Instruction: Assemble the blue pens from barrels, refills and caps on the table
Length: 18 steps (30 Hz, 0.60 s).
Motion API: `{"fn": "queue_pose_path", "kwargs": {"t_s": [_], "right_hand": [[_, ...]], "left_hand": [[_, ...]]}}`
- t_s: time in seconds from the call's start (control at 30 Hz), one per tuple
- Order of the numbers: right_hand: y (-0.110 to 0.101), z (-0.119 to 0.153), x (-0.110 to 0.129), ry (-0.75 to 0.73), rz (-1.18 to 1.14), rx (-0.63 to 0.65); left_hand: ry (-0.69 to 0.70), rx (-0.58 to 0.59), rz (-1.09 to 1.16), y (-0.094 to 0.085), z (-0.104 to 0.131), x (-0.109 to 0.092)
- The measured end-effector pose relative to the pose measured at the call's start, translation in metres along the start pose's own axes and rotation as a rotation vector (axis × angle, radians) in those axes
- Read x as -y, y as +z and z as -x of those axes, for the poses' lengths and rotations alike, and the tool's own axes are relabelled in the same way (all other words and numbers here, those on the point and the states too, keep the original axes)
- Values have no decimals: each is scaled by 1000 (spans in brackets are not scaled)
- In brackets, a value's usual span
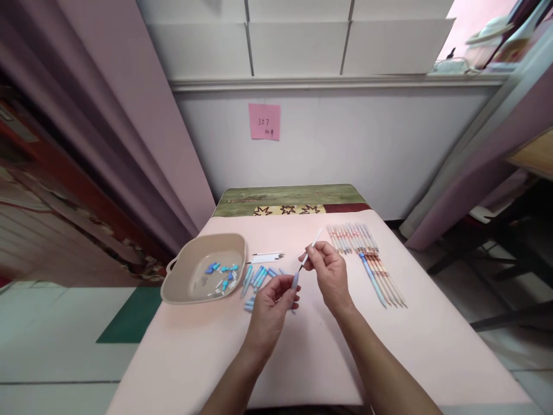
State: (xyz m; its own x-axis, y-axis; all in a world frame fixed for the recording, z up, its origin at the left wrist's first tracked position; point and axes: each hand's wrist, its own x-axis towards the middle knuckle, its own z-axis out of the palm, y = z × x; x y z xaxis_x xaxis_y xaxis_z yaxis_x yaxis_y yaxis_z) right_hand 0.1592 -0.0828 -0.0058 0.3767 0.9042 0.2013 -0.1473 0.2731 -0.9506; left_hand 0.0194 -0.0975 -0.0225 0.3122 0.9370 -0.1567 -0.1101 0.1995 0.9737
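My left hand [276,300] is closed around a light blue-purple pen barrel [295,280] held upright. Between the thumb and fingers of my right hand [326,268] is a white pen refill [314,243], its dark tip pointing down at the barrel's open top. Blue pen barrels [259,276] lie beside and partly behind my left hand. Several white refills [266,257] rest on the table beyond them. Rows of pens lie to the right, an upper group [352,236] and a lower group [386,279] that includes one blue pen.
A beige basin [184,279] with small blue and white parts stands at the left of the pink-covered table [319,369]. A green patterned surface [294,196] shows at the table's far end. A pink note [264,121] is on the wall.
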Motion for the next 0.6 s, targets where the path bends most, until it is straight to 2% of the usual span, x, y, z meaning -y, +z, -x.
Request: {"fn": "queue_pose_path", "kwargs": {"t_s": [0.2,0.43,0.5,0.6], "right_hand": [[0,10,-6,0,51,22],[-5,26,-4,-83,299,185],[-9,27,-7,-59,230,167],[-13,25,-15,38,90,69]], "left_hand": [[43,23,-33,-2,5,-1],[173,5,-84,-3,8,1],[165,-38,-77,-3,8,-2],[104,-123,24,-3,5,-7]]}}
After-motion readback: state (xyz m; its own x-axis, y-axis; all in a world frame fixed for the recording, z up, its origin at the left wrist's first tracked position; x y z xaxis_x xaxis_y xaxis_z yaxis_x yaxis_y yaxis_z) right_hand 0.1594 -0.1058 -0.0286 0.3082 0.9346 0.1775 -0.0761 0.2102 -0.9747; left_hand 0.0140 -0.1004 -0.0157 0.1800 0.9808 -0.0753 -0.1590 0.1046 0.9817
